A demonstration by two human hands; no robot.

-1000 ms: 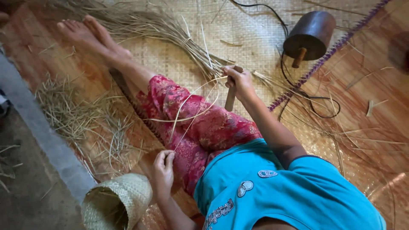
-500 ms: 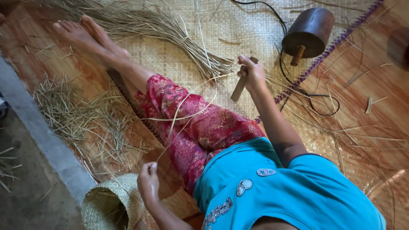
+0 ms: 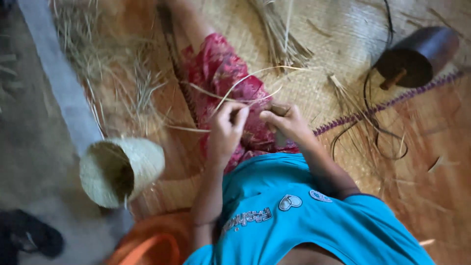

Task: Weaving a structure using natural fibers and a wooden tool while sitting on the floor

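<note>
Pale straw strips (image 3: pixel 245 81) arch over the person's red patterned lap, their near ends pinched between the hands. Leftmost lies a small woven straw basket (image 3: pixel 120 169) on its side, mouth open. The left hand (image 3: pixel 226 128) nips a strip tight, seemingly to keep it taut; the right hand (image 3: pixel 289 125) is closed round a short brown wooden-handled tool (image 3: pixel 279 110). Farther right rests a dark cylindrical wooden pot (image 3: pixel 417 56).

We are looking at a home weaving spot on the floor: a woven mat (image 3: pixel 314 93) is spreading across the upper middle, loose straw (image 3: pixel 122 83) lying upper left, a half-made basket (image 3: pixel 120 169) sitting lower left.
</note>
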